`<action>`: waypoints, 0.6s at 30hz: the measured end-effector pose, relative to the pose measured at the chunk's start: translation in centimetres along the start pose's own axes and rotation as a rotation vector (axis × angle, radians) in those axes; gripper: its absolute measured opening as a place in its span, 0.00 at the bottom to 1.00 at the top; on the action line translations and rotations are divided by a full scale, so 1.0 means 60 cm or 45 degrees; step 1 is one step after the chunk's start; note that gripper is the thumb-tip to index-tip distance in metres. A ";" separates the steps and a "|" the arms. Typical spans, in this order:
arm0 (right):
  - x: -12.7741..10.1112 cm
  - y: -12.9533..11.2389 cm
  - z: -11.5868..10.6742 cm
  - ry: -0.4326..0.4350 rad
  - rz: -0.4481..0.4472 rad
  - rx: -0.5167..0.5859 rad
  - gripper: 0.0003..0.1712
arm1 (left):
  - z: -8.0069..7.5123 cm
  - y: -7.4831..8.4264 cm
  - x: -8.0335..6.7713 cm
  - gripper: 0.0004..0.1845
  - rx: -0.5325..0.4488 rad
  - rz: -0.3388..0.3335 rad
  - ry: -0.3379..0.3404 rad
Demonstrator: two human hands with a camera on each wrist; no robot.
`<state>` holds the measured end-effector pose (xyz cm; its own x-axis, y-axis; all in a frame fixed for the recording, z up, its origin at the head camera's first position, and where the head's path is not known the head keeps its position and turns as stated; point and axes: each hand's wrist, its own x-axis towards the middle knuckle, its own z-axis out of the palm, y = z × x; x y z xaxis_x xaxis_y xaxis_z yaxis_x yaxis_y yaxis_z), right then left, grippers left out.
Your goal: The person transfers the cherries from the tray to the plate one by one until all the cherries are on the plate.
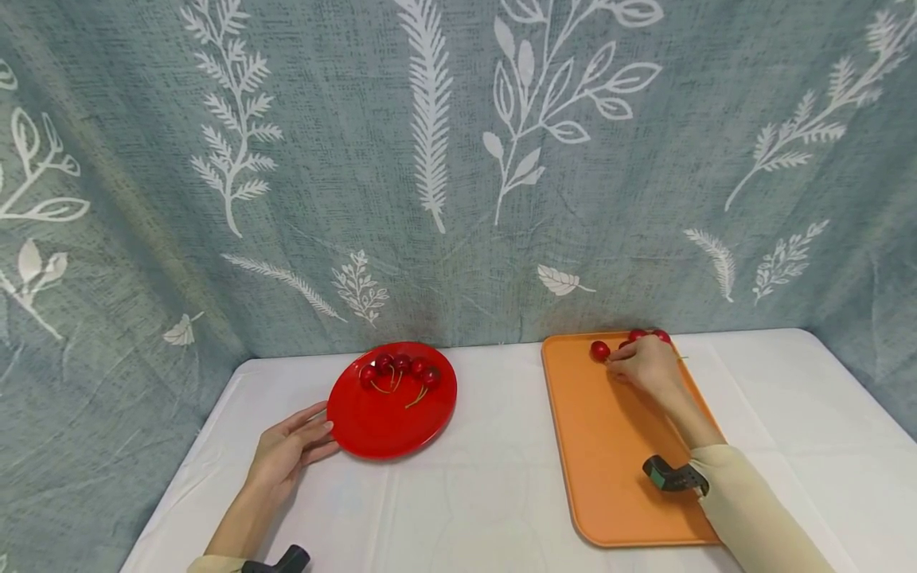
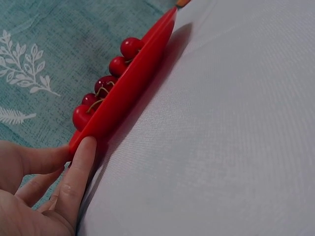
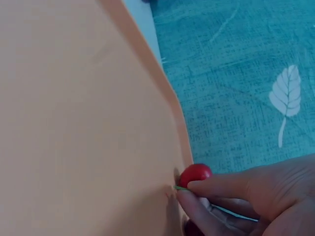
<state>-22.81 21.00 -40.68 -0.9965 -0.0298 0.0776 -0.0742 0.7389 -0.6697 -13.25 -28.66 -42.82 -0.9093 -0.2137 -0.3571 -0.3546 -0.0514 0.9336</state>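
A round red plate (image 1: 387, 434) lies on the left of the white table, with several red cherries (image 1: 402, 364) with stems grouped on its far half. My left hand (image 1: 286, 446) holds the plate's left rim between thumb and fingers; in the left wrist view the fingertips sit right at that edge. My right hand (image 1: 648, 366) is over the far end of an orange tray (image 1: 609, 469). Thumb and forefinger pinch the green stem of a red cherry (image 3: 196, 173). Another cherry (image 1: 600, 350) lies just left of these fingers, and more cherries (image 1: 662, 336) show behind the hand, partly hidden.
A white cloth covers the table (image 1: 494, 454), which shows between plate and tray. Behind it hangs a blue-green curtain (image 1: 458, 270) with white leaf prints, close to the far edge. The tray has a low raised rim.
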 end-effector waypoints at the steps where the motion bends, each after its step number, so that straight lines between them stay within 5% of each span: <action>1: 0.000 -0.001 0.000 -0.007 0.010 0.020 0.08 | 0.000 0.000 0.000 0.31 -0.001 -0.003 0.000; 18: 0.004 -0.042 0.034 0.042 0.019 0.235 0.11 | 0.001 0.004 -0.001 0.31 0.013 -0.012 0.004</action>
<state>-22.92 17.79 -40.48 -0.9960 0.0042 0.0888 -0.0683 0.6032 -0.7947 -13.31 -28.62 -42.57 -0.9051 -0.2164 -0.3661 -0.3656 -0.0439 0.9297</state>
